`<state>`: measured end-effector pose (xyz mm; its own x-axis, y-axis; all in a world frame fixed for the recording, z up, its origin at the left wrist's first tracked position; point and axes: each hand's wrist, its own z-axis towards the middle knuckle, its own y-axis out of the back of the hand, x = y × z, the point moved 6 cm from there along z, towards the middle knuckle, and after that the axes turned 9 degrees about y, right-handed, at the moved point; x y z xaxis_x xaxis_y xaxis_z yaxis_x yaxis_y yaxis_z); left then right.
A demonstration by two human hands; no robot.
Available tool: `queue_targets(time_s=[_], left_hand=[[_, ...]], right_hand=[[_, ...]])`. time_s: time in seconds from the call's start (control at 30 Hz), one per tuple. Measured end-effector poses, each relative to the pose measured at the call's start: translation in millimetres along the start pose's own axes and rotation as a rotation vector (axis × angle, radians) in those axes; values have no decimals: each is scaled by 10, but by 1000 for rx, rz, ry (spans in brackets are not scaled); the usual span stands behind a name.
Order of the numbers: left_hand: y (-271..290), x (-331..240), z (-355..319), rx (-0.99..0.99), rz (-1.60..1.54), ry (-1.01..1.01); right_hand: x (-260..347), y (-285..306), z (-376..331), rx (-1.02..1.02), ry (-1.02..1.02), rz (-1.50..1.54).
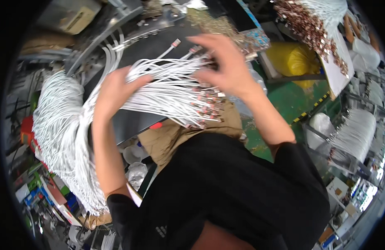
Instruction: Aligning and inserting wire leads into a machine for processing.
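Note:
A thick bundle of white cables [159, 93] lies across the dark work table, its metal connector ends [209, 104] massed at the right. Over the left part of the bundle is my left hand [115, 91], slightly blurred, thumb stretched apart from the fingers; whether it presses on the cables is hard to tell. My right hand [226, 66] arches above the connector ends with thumb and fingers spread wide, also blurred. Two cables stick out beyond the others, one ending in a connector [176, 43] on the table.
A large hank of white cables [59, 121] hangs off the table's left side, by a curved metal bar [103, 35]. More cables with coppery ends [313, 29] lie on a board at the upper right. A yellow bag [298, 58] stands beyond the green floor [292, 98].

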<state>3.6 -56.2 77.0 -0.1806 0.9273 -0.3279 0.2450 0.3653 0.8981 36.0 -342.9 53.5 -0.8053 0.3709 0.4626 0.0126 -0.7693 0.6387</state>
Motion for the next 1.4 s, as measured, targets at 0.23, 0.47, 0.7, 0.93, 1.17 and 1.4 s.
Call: queue_targets(time_s=[0.23,0.47,0.7,0.93,1.17,1.4], left_hand=[[543,576,-203,-232,-820,-10],[-75,563,-141,-211,-96,-138],[144,622,4,-354,-414,95],[540,35,-164,-326,-387,6],[-526,-363,-440,636,-1156,-127],[-712,-200,-166,457,-1324,190]], right_hand=[[891,-215,1683,408,196,3],[687,-822,1479,764,394,-424],[-80,-952,965,686,32,-258],[435,-780,1114,478,124,-17],[746,-614,937,640,619,8],[-28,-1056,1037,278,-245,790]])
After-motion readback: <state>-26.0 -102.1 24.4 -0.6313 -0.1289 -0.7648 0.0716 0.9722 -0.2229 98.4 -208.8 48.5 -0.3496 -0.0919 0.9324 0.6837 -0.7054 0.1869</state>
